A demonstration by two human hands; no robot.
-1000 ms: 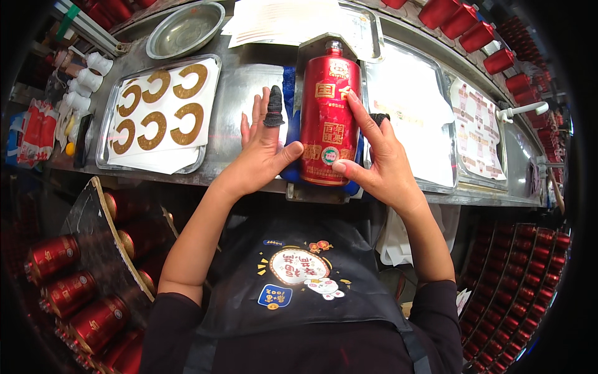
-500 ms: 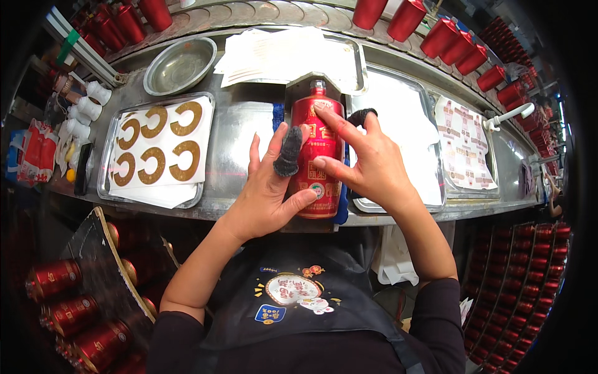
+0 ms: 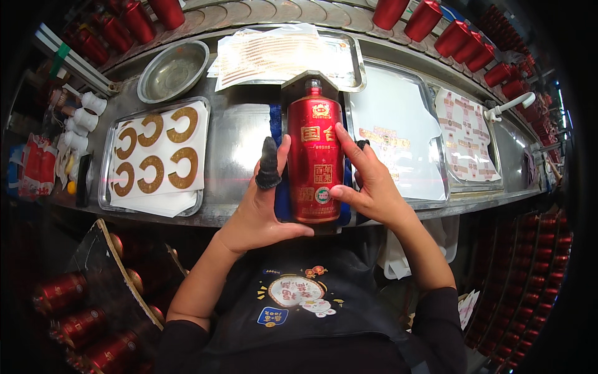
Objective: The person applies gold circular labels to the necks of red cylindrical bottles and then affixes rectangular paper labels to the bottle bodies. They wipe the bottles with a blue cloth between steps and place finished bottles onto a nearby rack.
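A red bottle (image 3: pixel 316 163) with gold print and a round green-and-white sticker lies face up in a dark holder (image 3: pixel 291 89), its neck away from me. My left hand (image 3: pixel 258 209) is at the bottle's lower left, fingers stretched and apart, thumb along the base. A black cover is on one of its fingers. My right hand (image 3: pixel 372 187) is at the bottle's right side, open. Its index finger and thumb tips rest against the bottle's edge. Another black-covered finger of this hand is partly hidden.
Left of me, a tray (image 3: pixel 204 124) holds a sheet of gold C-shaped labels (image 3: pixel 149 174) beside a metal bowl (image 3: pixel 147 87). Paper sheets (image 3: pixel 268 56) lie behind the bottle. Label trays (image 3: pixel 443 187) stand on the right. Red bottles (image 3: pixel 458 38) line the far conveyor; more (image 3: pixel 62 290) are at lower left.
Both hands have drawn back from the bottle's front toward its sides, uncovering its printed face. The right fingers no longer press on the upper print. The view has shifted slightly.
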